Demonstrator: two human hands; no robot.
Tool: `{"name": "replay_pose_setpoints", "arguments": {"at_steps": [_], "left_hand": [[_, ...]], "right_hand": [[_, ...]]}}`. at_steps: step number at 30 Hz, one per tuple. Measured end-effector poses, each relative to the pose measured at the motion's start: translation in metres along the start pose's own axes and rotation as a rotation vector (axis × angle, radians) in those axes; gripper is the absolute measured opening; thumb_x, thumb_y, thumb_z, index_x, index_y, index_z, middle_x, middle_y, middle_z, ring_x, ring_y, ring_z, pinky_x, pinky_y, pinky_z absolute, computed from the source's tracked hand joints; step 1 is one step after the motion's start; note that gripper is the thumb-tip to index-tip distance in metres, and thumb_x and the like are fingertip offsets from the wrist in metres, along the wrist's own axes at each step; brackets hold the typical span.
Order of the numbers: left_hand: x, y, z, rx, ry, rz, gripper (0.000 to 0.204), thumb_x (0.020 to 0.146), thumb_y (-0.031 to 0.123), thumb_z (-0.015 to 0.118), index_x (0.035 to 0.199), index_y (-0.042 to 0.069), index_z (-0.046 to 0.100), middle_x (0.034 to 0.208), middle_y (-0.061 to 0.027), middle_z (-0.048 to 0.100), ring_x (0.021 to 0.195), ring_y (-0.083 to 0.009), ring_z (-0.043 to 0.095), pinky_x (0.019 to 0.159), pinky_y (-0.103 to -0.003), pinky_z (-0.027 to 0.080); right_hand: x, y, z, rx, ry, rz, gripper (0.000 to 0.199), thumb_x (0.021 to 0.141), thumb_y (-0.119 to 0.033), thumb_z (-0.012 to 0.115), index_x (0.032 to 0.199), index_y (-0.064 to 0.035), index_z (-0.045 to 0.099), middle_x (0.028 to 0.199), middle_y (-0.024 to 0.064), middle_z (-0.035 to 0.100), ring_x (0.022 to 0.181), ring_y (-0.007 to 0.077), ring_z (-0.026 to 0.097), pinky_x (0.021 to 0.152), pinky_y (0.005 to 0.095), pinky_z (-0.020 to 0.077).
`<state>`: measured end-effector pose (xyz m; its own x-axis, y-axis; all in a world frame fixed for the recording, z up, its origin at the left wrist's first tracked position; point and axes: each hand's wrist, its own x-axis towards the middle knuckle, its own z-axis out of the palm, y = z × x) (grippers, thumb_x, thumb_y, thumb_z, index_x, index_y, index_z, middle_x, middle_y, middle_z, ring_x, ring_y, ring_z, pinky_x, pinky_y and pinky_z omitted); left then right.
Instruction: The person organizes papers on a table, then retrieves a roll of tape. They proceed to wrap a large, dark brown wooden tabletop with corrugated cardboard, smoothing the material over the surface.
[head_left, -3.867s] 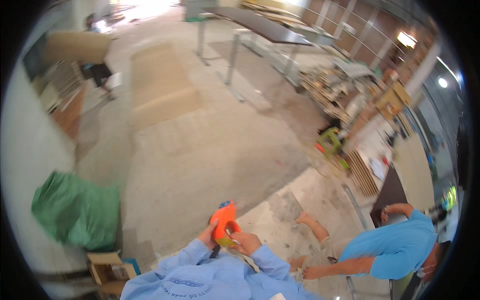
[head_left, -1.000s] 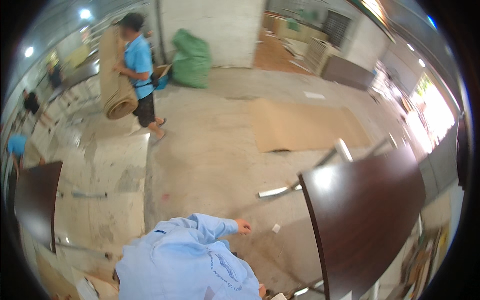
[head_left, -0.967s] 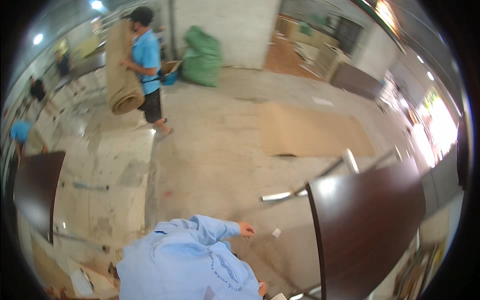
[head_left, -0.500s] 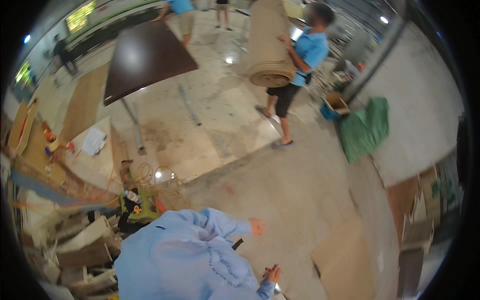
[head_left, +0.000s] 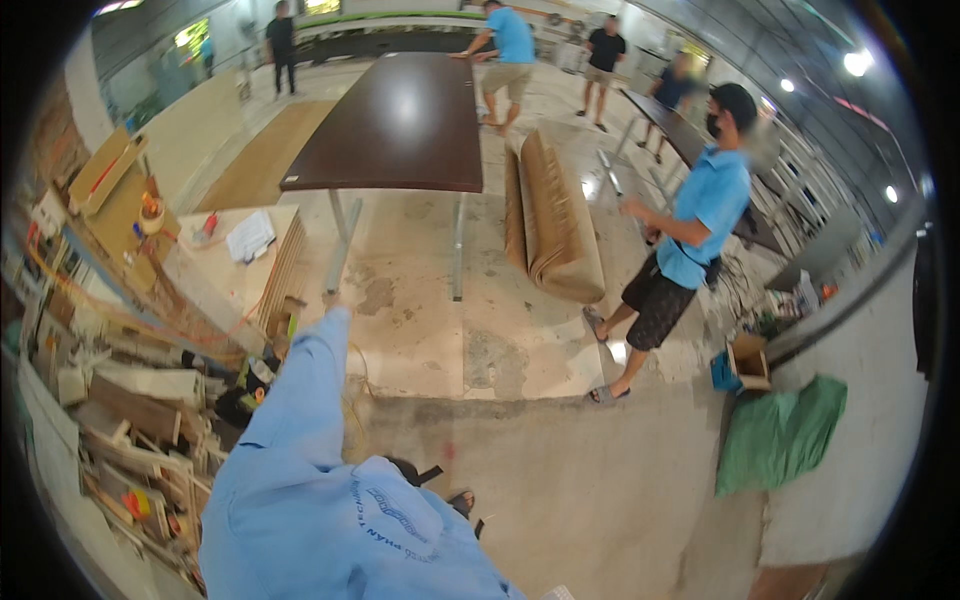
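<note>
Ahead, dark table point(head_left: 392, 125), brown roll point(head_left: 560, 235).

The left hand point(head_left: 337, 303) is blurred; on the dark table point(head_left: 390, 125), a small white mark point(head_left: 292, 181) at the near left corner and a co-worker's hand point(head_left: 459, 55) at the far right cannot be clearly distinguished.

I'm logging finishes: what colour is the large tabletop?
Dark brown; the tabletop shows best in the head view.

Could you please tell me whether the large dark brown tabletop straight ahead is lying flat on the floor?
No, the tabletop is held up off the floor by metal legs visible beneath its near edge.
</note>
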<state>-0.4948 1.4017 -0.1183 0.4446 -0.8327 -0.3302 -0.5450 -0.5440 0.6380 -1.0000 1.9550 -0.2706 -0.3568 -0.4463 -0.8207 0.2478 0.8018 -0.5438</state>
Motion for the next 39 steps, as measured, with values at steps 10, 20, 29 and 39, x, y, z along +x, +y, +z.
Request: {"name": "replay_pose_setpoints", "arguments": {"at_steps": [10, 20, 29, 39], "left_hand": [[0.152, 0.228, -0.083, 0.108, 0.430, 0.230, 0.083, 0.083, 0.033, 0.067, 0.153, 0.013, 0.026, 0.137, -0.0251, 0.054, 0.124, -0.0408, 0.054, 0.105, -0.045, 0.044], [0.422, 0.223, -0.021, 0.032, 0.529, 0.312, 0.077, 0.087, 0.020, 0.068, 0.152, 0.005, 0.029, 0.099, -0.0148, 0.069, 0.068, -0.0191, 0.068, 0.060, -0.035, 0.057], [0.303, 0.167, 0.137, -0.525, -0.725, 0.377, 0.029, 0.101, 0.029, 0.057, 0.123, 0.010, 0.059, 0.095, 0.0000, 0.066, 0.084, -0.0144, 0.061, 0.073, -0.030, 0.050], [0.136, 0.080, 0.188, -0.396, -1.128, -0.060, 0.038, 0.099, 0.029, 0.059, 0.129, 0.006, 0.055, 0.109, -0.0166, 0.071, 0.092, -0.0255, 0.071, 0.069, -0.035, 0.058]], "right_hand": [[0.168, -0.275, -0.123, -1.790, 0.213, -0.294, 0.050, 0.091, -0.040, 0.062, 0.131, -0.0102, 0.058, 0.119, 0.0147, 0.067, 0.110, 0.0273, 0.065, 0.090, 0.0442, 0.0514], [0.168, -0.415, 0.048, -0.205, 0.271, -0.533, 0.019, 0.081, -0.007, 0.075, 0.100, -0.0040, 0.074, 0.086, 0.0054, 0.073, 0.077, 0.0145, 0.066, 0.072, 0.0299, 0.0544], [0.136, -0.439, 0.138, -0.648, 0.222, -0.301, 0.032, 0.078, -0.034, 0.077, 0.101, -0.0117, 0.075, 0.091, 0.0104, 0.075, 0.085, 0.0259, 0.071, 0.073, 0.0390, 0.0547], [0.165, -0.362, 0.171, -0.630, -0.290, -0.046, 0.034, 0.074, -0.039, 0.077, 0.103, -0.0205, 0.077, 0.098, 0.0072, 0.075, 0.092, 0.0235, 0.070, 0.077, 0.0407, 0.0549]]}}
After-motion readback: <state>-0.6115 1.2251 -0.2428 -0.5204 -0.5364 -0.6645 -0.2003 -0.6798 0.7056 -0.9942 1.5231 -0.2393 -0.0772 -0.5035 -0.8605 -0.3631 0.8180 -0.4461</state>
